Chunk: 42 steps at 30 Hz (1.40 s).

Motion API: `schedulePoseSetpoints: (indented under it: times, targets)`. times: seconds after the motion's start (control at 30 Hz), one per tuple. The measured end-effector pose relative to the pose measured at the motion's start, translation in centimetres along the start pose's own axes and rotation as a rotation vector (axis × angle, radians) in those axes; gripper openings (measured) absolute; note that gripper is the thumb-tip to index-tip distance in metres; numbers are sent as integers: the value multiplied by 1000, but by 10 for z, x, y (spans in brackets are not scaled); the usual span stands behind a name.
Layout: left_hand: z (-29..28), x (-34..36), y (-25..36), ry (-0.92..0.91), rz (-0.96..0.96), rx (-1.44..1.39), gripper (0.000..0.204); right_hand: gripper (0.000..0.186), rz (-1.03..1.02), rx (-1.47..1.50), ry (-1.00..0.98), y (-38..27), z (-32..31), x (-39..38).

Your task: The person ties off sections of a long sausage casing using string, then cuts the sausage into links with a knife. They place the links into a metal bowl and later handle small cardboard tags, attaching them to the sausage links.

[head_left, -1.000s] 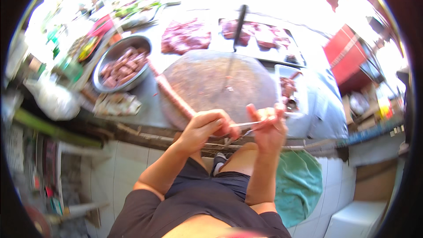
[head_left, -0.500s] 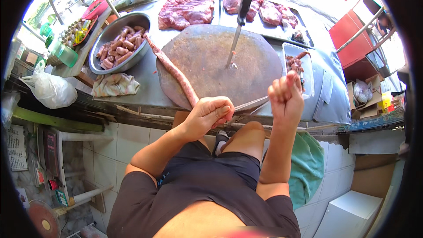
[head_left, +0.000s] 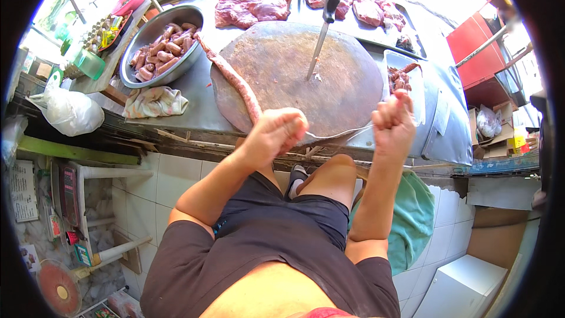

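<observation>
A long filled sausage (head_left: 236, 85) lies along the left edge of the round wooden chopping board (head_left: 282, 76), running from the metal bowl down to my left hand (head_left: 272, 134). My left hand is closed around its near end, in front of the board. To the right, my right hand (head_left: 393, 122) is raised, fingers closed on a thin whitish strand (head_left: 338, 136). The strand sags between both hands; I cannot tell whether it is string or empty casing. A black-handled knife (head_left: 319, 47) stands upright, its tip in the board.
The metal bowl (head_left: 130, 53) at left holds several short sausage links, with a stained cloth (head_left: 156, 103) before it. Slabs of raw meat (head_left: 253, 3) lie behind the board. A meat tray (head_left: 368, 36) and a plastic tub (head_left: 416, 91) of dark meat strips stand at right.
My hands have moved slightly apart, the right one rightward. The strand between them was straight and taut, and now it hangs in a loose curve.
</observation>
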State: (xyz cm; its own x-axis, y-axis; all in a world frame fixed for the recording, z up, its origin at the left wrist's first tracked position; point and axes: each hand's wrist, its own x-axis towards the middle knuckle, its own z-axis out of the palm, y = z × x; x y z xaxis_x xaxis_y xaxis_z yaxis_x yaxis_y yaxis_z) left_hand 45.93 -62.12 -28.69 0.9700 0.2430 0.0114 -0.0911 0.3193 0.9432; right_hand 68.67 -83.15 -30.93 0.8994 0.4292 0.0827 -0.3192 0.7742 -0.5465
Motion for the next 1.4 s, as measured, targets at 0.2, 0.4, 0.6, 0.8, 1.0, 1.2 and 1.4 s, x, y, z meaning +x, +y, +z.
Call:
schedulePoseSetpoints:
  times: [0.2, 0.4, 0.6, 0.8, 1.0, 1.2, 1.4]
  targets:
    - [-16, 37, -8, 47, 196, 23, 18, 17, -189, -333, -21, 3, 8, 4]
    - [-25, 109, -7, 179, 395, 408, 8, 3, -789, -1698, -389, 14, 33, 20]
    - [-41, 148, -23, 183, 452, 690, 11, 5, -944, -1888, -312, 31, 26, 65]
    - [-61, 128, -25, 450, 456, 1191, 41, 10, -675, -1743, -402, 53, 21, 58]
    - [-2, 55, -25, -6, 383, 923, 38, 5, -546, -1511, -792, 36, 74, -17]
    - [10, 21, -26, -369, -117, -264, 28, 8, 165, -784, -512, 37, 50, -32]
    - [30, 2, -34, -235, 146, -660, 39, 11, -77, -1325, -8, 51, 8, -31]
